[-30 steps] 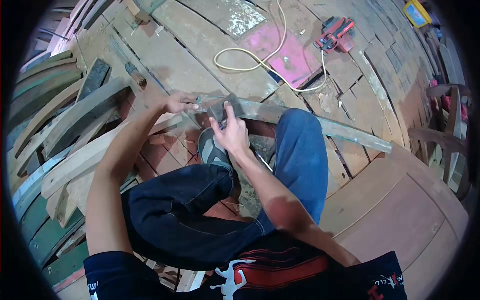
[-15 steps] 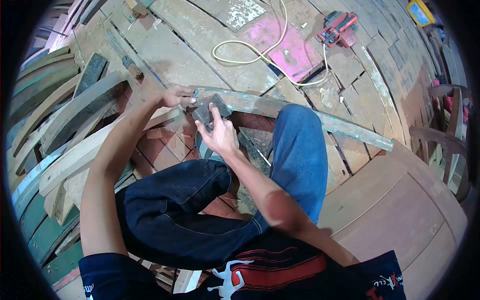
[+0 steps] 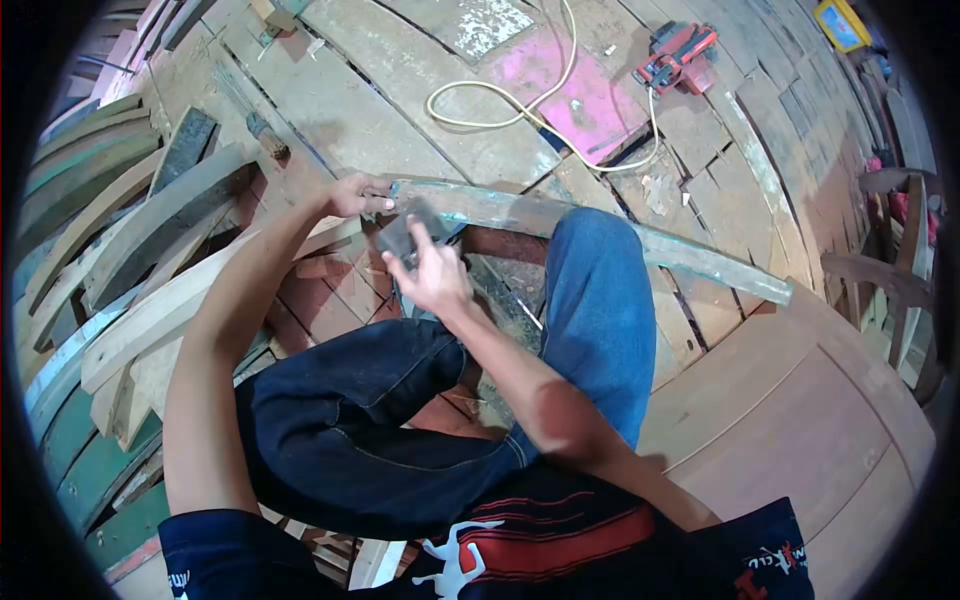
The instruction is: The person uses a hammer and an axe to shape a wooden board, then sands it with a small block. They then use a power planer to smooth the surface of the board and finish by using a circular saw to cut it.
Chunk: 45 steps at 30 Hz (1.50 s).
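A long, slightly curved wooden plank (image 3: 510, 210) with worn blue-green paint lies across in front of my knees. At its left end my left hand (image 3: 362, 195) grips the tip, with thumb and fingers on either side. My right hand (image 3: 437, 275) presses a dark grey rectangular block (image 3: 405, 238), perhaps a sanding block, with its index finger stretched over the top. The block is at the near edge of the plank, close to my left hand, and is blurred by motion. Whether its underside touches the wood is hidden.
Curved wooden pieces (image 3: 165, 235) are stacked at the left. A brush (image 3: 266, 138) lies beyond them. A red power tool (image 3: 675, 60) with a pale cord (image 3: 480, 118) rests at the far right on plank flooring. A wooden panel (image 3: 780, 410) lies at the near right.
My right hand and the block have shifted slightly down and left, and the block has become blurred. My left hand keeps its hold on the plank's end.
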Available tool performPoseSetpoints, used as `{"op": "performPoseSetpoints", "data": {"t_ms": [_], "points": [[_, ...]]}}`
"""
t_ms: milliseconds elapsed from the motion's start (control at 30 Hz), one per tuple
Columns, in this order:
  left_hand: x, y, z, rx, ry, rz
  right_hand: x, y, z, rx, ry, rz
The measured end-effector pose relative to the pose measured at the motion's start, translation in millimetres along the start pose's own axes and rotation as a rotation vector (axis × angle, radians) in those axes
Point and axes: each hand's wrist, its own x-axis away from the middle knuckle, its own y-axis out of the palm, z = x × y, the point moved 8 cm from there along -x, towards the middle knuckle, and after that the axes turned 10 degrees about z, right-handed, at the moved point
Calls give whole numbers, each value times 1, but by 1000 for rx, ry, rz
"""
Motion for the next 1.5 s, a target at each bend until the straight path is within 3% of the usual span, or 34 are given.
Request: {"op": "performPoseSetpoints", "data": {"t_ms": [100, 233, 333, 367, 467, 500, 600, 733, 767, 900, 1000, 1067, 1200, 1367, 1500], "points": [[8, 4, 13, 48, 12, -8, 4, -1, -2, 130, 33, -129], [9, 0, 15, 103, 10, 67, -4, -30, -8, 8, 140, -39], [6, 1, 1, 60, -83, 66, -4, -21, -5, 24, 46, 61], [3, 1, 3, 90, -18, 73, -2, -17, -4, 121, 5, 78], [-2, -10, 10, -123, 18, 112, -3, -12, -5, 50, 54, 13], [1, -13, 24, -274, 34, 213, -4, -7, 1, 38, 58, -34], [8, 1, 36, -804, 283, 175, -2, -19, -4, 66, 92, -66], [16, 9, 60, -690, 247, 258, -3, -27, 16, 96, 149, 56], [18, 8, 70, -634, 381, 355, -2, -29, 19, 56, 149, 60], [9, 16, 50, -378, 411, 605, -4, -53, 33, 23, 218, 186], [22, 20, 57, -252, 396, 746, -6, -77, 37, 128, 114, 357], [22, 24, 55, -286, 427, 768, -11, -89, 36, -5, 205, 284], [21, 22, 61, -309, 455, 783, -19, -94, 20, 16, 9, 240], [-4, 27, 77, -242, 505, 756, -23, -87, 13, 109, 113, 107], [-14, 28, 80, -189, 500, 718, -24, -65, 10, 146, -2, 106]]}}
